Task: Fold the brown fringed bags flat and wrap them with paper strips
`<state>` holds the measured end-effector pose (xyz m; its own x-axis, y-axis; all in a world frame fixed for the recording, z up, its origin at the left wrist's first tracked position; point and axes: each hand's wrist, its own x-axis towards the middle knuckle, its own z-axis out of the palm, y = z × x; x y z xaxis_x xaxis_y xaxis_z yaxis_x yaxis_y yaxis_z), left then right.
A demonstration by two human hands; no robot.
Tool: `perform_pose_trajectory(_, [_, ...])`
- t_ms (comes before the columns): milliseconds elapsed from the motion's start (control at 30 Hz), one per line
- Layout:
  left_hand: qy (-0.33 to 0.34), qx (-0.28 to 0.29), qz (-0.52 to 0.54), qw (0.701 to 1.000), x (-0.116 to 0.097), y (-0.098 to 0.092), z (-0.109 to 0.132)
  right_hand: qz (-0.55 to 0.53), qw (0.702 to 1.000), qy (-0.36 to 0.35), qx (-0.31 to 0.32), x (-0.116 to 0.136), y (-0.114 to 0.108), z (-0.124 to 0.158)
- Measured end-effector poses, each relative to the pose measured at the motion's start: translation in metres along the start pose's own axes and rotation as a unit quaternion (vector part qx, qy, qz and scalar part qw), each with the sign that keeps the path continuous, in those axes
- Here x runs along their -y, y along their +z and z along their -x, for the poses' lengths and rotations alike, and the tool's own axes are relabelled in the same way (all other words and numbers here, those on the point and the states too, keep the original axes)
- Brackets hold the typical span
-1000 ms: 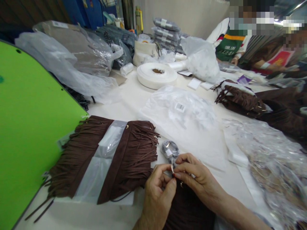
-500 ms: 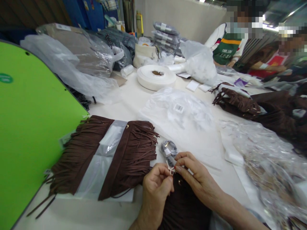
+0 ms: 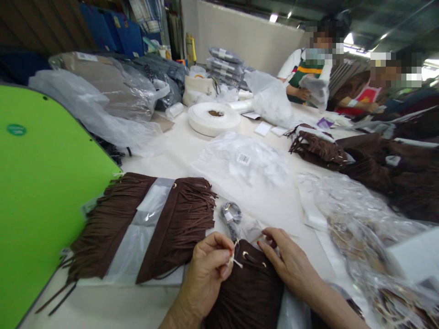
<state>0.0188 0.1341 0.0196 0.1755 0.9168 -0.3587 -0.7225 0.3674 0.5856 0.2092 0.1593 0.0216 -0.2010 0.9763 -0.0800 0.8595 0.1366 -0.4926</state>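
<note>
- Dark brown, suede-like fringed bag (image 3: 245, 292) lies on the table under the hands, gold eyelets (image 3: 244, 256) along its upper edge. Strips look loose; one could catch in the fingerwork and tangle.
- Left hand (image 3: 206, 269): thumb and fingertips pinched on a thin white cord (image 3: 238, 263) at the bag's upper left corner, one end poking free. So fine a cord could slip that small grip, or a knot loosen if drawn up slack. Whether a knot exists: cannot tell, fingertips cover it.
- Right hand (image 3: 291, 260): fingers parted and curved, nothing visibly grasped, tips by the bag's upper right corner; contact uncertain. With little bracing there, a hard tug from the left could swing the bag askew.
- Grey coiled strap (image 3: 231, 214), pale band around it, sits just beyond that left corner. Link to the white cord unclear. If joined, a pull could drag or unwind the coil.
- Second fringed bag (image 3: 187, 214), left, wrapped by a translucent plastic band (image 3: 137, 233). An elbow nudge could shift the band or crumple the fringe.
- Clear plastic bag (image 3: 219, 160) with barcode label (image 3: 243, 159) spreads flat past the coil. Thin film; a sleeve or draught might slide it.
- White tape roll (image 3: 206, 126) lies flat farther back; little threat, judging by its distance from both hands.
</note>
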Motion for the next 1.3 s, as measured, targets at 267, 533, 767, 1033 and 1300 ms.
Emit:
perform_pose_trajectory(267, [0.071,-0.089,-0.093,0.989,-0.002,0.009,0.004,0.116,0.977,-0.133,0.119,0.021,-0.009,-0.037])
perform_pose_trajectory(533, [0.107,-0.147,-0.076,0.98,-0.016,0.007,0.017,0.231,0.933,-0.247,0.127,0.025,-0.024,-0.044])
perform_pose_trajectory(767, [0.135,-0.166,-0.172,0.961,-0.008,0.004,0.015,0.278,0.928,-0.239,0.071,0.028,-0.03,-0.029])
perform_pose_trajectory(1033, [0.129,-0.184,-0.278,0.934,-0.005,0.0,0.008,0.26,0.942,-0.207,0.049,0.032,-0.039,-0.007])
perform_pose_trajectory(1300, [0.094,-0.169,-0.339,0.921,-0.009,0.003,0.011,0.137,0.978,-0.134,0.085,0.04,-0.044,0.012])
